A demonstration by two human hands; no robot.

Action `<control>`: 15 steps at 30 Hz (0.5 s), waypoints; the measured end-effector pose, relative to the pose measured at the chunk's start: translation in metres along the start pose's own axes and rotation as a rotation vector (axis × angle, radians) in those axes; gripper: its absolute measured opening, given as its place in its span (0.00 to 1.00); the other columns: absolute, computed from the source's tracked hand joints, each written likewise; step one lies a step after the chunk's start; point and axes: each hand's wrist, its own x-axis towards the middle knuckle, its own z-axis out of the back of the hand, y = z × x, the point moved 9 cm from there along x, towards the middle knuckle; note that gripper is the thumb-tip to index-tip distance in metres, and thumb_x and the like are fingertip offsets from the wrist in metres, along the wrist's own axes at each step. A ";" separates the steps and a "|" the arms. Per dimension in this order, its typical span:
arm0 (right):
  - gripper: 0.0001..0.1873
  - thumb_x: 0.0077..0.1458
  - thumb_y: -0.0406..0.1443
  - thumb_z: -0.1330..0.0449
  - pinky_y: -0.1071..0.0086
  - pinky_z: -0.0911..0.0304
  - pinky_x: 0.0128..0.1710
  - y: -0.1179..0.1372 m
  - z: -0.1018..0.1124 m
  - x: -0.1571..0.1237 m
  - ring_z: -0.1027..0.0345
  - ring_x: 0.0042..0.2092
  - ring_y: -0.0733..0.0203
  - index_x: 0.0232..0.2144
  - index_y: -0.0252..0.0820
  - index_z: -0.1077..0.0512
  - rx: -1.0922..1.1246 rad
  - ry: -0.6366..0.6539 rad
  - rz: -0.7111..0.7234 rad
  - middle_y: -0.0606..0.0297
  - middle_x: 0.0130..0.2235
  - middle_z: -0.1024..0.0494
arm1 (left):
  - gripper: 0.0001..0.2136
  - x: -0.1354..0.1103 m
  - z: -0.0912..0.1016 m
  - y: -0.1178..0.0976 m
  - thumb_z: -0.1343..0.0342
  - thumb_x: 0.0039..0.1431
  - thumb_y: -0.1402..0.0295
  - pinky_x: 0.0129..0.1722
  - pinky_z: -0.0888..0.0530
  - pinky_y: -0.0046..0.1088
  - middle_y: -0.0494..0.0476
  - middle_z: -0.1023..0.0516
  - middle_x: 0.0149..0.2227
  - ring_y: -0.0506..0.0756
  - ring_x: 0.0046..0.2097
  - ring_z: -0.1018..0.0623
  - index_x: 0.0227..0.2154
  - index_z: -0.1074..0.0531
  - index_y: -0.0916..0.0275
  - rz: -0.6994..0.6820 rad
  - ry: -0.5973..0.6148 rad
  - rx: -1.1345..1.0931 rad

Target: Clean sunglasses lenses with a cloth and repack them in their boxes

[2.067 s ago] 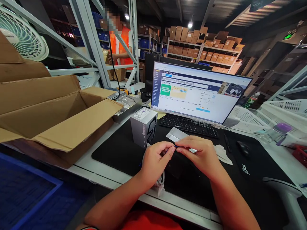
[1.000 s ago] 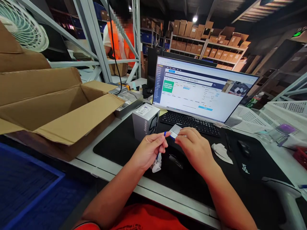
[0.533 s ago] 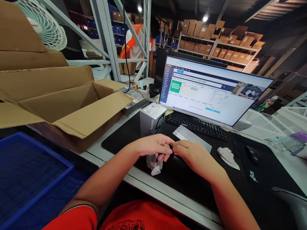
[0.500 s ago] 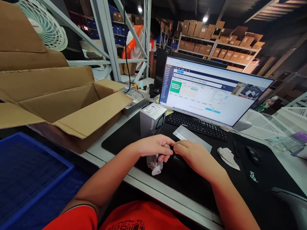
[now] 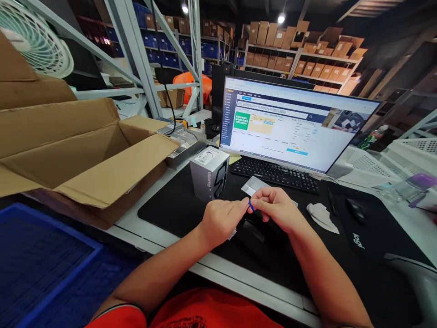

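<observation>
My left hand (image 5: 220,221) and my right hand (image 5: 276,207) meet over the black desk mat. Between their fingertips is a small thin blue strip (image 5: 251,206), pinched from both sides; its exact kind is too small to tell. Under the hands lies a dark glossy object (image 5: 253,230), hard to make out against the mat. A bit of pale wrapping (image 5: 232,235) peeks out below my left hand, mostly hidden. Behind my left hand stands a grey printed box (image 5: 209,177), upright. A flat light-grey tray or lid (image 5: 251,186) lies partly behind my right hand.
A monitor (image 5: 297,123) and keyboard (image 5: 273,174) stand behind the hands. Crumpled white paper (image 5: 322,217) and a mouse (image 5: 355,210) lie to the right. An open cardboard box (image 5: 116,168) is at left, above a blue crate (image 5: 44,259).
My hands have shifted, and the blue strip now shows between both sets of fingertips. The pale wrapping under my left hand is now mostly covered. The view has turned slightly right.
</observation>
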 end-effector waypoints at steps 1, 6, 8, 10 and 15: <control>0.20 0.46 0.49 0.29 0.75 0.49 0.18 0.000 -0.001 0.001 0.40 0.18 0.72 0.28 0.37 0.26 0.043 0.019 -0.010 0.63 0.28 0.20 | 0.08 -0.002 0.006 -0.009 0.45 0.66 0.74 0.24 0.31 0.25 0.55 0.17 0.29 0.51 0.27 0.20 0.45 0.24 0.66 -0.101 -0.074 0.044; 0.23 0.45 0.50 0.28 0.76 0.49 0.18 -0.001 -0.004 0.003 0.41 0.18 0.74 0.28 0.36 0.25 0.128 0.080 -0.005 0.63 0.27 0.20 | 0.17 -0.003 0.015 -0.024 0.44 0.64 0.78 0.26 0.26 0.24 0.58 0.15 0.33 0.51 0.30 0.17 0.55 0.32 0.72 -0.277 -0.157 0.072; 0.23 0.50 0.51 0.30 0.76 0.47 0.20 -0.001 -0.005 0.002 0.40 0.19 0.73 0.29 0.36 0.26 0.113 0.122 0.015 0.63 0.28 0.21 | 0.16 -0.002 0.015 -0.025 0.44 0.64 0.78 0.27 0.25 0.24 0.59 0.15 0.33 0.51 0.30 0.17 0.54 0.31 0.70 -0.281 -0.145 0.062; 0.21 0.58 0.51 0.37 0.75 0.43 0.22 0.003 -0.006 -0.001 0.37 0.21 0.72 0.40 0.38 0.28 0.091 0.189 0.079 0.64 0.31 0.22 | 0.12 -0.002 0.015 -0.023 0.44 0.64 0.78 0.27 0.26 0.24 0.58 0.15 0.33 0.52 0.30 0.18 0.50 0.28 0.69 -0.251 -0.135 0.050; 0.26 0.63 0.35 0.42 0.73 0.34 0.31 0.020 -0.005 -0.019 0.35 0.33 0.68 0.61 0.49 0.45 -0.291 0.257 0.318 0.63 0.46 0.29 | 0.09 0.001 -0.012 0.019 0.47 0.66 0.73 0.26 0.30 0.23 0.52 0.21 0.23 0.49 0.24 0.23 0.32 0.23 0.64 0.302 0.157 -0.262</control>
